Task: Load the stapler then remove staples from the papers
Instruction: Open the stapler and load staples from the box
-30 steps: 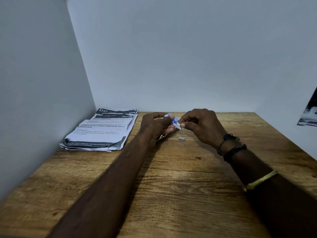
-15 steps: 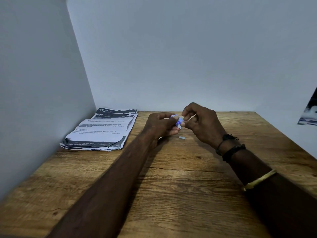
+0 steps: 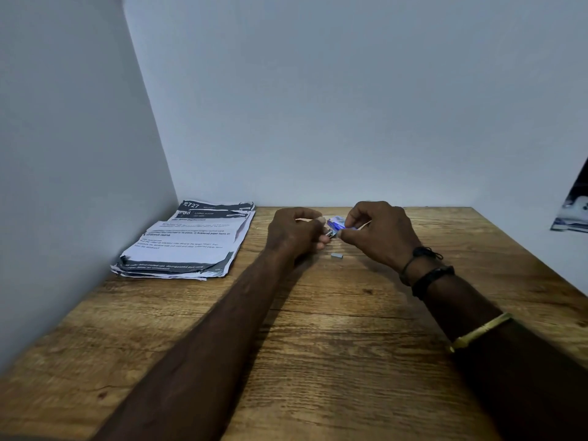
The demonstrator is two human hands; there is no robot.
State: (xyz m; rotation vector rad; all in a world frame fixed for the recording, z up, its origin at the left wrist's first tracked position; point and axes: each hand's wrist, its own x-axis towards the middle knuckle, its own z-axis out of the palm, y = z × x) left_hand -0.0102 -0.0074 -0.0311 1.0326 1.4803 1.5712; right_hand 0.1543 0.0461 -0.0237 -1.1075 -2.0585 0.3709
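Observation:
My left hand [image 3: 294, 232] and my right hand [image 3: 380, 235] meet above the back middle of the wooden table [image 3: 318, 361]. Between their fingertips is a small blue and white staple box [image 3: 338, 223], pinched by my right hand. My left hand is closed around a small object with a shiny metal end [image 3: 331, 233], which looks like the stapler; most of it is hidden by the fingers. A short grey strip of staples [image 3: 336, 256] lies on the table just below the hands. The stack of printed papers [image 3: 187, 241] lies at the back left against the wall.
White walls close the table in on the left [image 3: 70, 186], at the back and on the right. A dark picture [image 3: 572, 211] hangs on the right wall. My right forearm carries dark wrist cords and a gold bangle [image 3: 480, 331].
The hands have shifted slightly around the small box; my right hand rose a little, then came back down to pinch it from the right. The staple strip and papers have not moved.

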